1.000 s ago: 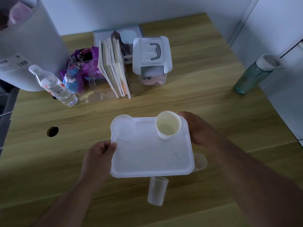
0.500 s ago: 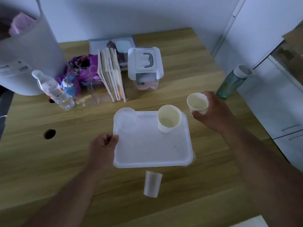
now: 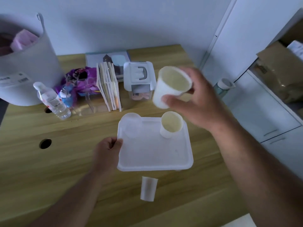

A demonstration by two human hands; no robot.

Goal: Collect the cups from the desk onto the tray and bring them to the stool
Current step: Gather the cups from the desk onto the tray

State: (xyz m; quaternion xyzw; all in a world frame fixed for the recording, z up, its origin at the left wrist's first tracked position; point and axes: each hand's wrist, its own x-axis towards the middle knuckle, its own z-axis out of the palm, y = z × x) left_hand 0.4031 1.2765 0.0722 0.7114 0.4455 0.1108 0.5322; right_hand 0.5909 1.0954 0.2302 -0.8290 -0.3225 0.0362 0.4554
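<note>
Wooden desk [image 3: 41, 169] under dim light, books [image 3: 109, 89] and a water bottle [image 3: 52, 100] standing at its back. His left hand [image 3: 106, 151] pinches the near-left rim of the white tray [image 3: 152, 154], fingers curled tight. On the tray stand a paper cup [image 3: 171, 124] and a clear cup [image 3: 132, 125]. The right hand [image 3: 195, 102] grips another paper cup [image 3: 170, 86], tilted, above the tray's far edge. One translucent cup [image 3: 148, 188] sits on the desk, just in front of the tray

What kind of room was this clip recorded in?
Probably a home room or small office: a wooden desk against the wall holds upright books, a water bottle and a laundry-style basket, with white cabinets beside it.
</note>
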